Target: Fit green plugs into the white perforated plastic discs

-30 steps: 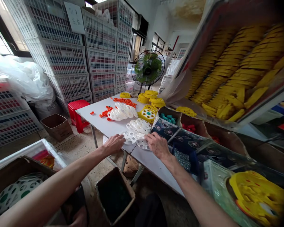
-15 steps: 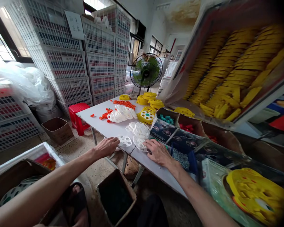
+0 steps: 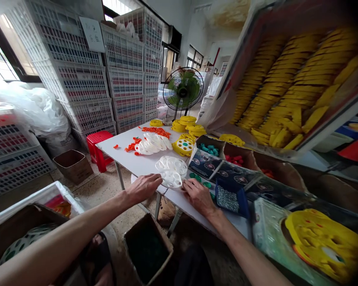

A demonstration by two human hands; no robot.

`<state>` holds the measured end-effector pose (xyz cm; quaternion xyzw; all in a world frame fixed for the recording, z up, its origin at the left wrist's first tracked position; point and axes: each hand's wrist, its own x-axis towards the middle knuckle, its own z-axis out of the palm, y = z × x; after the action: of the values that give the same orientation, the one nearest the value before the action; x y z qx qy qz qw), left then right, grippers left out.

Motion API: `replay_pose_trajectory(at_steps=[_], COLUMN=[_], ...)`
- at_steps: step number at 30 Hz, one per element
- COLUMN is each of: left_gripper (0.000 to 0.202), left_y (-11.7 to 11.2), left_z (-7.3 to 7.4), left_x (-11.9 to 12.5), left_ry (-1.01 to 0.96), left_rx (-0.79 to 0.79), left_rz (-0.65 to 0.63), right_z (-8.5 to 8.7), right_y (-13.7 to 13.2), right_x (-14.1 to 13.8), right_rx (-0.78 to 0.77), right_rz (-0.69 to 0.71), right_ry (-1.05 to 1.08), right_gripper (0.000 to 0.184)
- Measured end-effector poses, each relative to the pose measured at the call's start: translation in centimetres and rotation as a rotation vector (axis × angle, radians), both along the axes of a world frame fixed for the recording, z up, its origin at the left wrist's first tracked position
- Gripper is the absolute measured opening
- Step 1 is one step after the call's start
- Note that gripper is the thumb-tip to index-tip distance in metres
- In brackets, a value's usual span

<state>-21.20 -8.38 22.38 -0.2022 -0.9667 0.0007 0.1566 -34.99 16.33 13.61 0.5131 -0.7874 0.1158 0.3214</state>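
My left hand [image 3: 146,187] is closed, its fingertips pinching the left rim of a white plastic disc with round holes [image 3: 171,180]. At the opposite rim, my right hand [image 3: 198,195] has its fingers drawn together against the disc. The fingertips there are partly hidden. Just behind lie more white holed discs [image 3: 174,163], overlapping on the table [image 3: 131,163]. Several small green round pieces [image 3: 207,184] lie beside my right hand, near a blue bin of screws [image 3: 228,198].
Further back are a fanned row of white discs [image 3: 153,143], orange parts [image 3: 156,131] and yellow round housings [image 3: 187,125]. Partitioned boxes [image 3: 205,163] line the right side. A cardboard box [image 3: 149,254] stands below the table edge. A fan [image 3: 183,89] and stacked crates [image 3: 125,75] stand behind.
My left hand has moved right with the white disc, in front of the other discs. My right hand has shifted slightly right and down, uncovering green pieces, and now meets the disc's right rim.
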Motion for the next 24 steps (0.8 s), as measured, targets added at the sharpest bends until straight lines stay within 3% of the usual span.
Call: replay_pose_trajectory(at_steps=[2,6,9,11,13,16,19,21,24], left_gripper=[0.019,0.017,0.018,0.018,0.019,0.024,0.032,0.047,0.043], left_y=[0.7,1.1,0.9,1.0,1.4,2.7,4.8,6.2,7.7], left_z=[-0.8,-1.2,-0.7,-0.7,-1.1,-2.4,-3.5,-3.9,-4.3], left_x=[-1.0,-2.0,-2.2,-2.3,-2.3,-2.0,-1.5,-1.5,-2.2], left_ry=[-0.031,-0.040,-0.049,-0.097,-0.132,-0.105,-0.181,-0.334,-0.437], left_rx=[-0.018,-0.058,-0.080,-0.015,0.274,1.006,1.444,1.708,2.075], left_rz=[-0.023,-0.070,-0.103,-0.118,-0.063,0.224,0.454,0.491,0.450], right_z=[-0.6,-0.7,-0.1,0.3,0.5,0.8,1.0,1.1,1.5], right_y=[0.0,-0.2,-0.3,-0.1,0.0,0.1,-0.4,-1.0,-1.3], right_x=[0.1,0.3,0.6,0.7,0.9,1.4,2.1,2.9,3.9], right_rx=[-0.096,-0.263,-0.231,-0.151,-0.097,-0.090,-0.064,-0.064,-0.079], right_rz=[-0.028,-0.034,-0.026,-0.041,-0.085,-0.155,-0.150,-0.134,-0.116], right_ry=[-0.040,-0.168,-0.207,-0.183,-0.164,-0.194,-0.227,-0.234,-0.266], right_gripper=[0.029,0.053,0.064,0.058,0.047,0.037,0.035,0.035,0.034])
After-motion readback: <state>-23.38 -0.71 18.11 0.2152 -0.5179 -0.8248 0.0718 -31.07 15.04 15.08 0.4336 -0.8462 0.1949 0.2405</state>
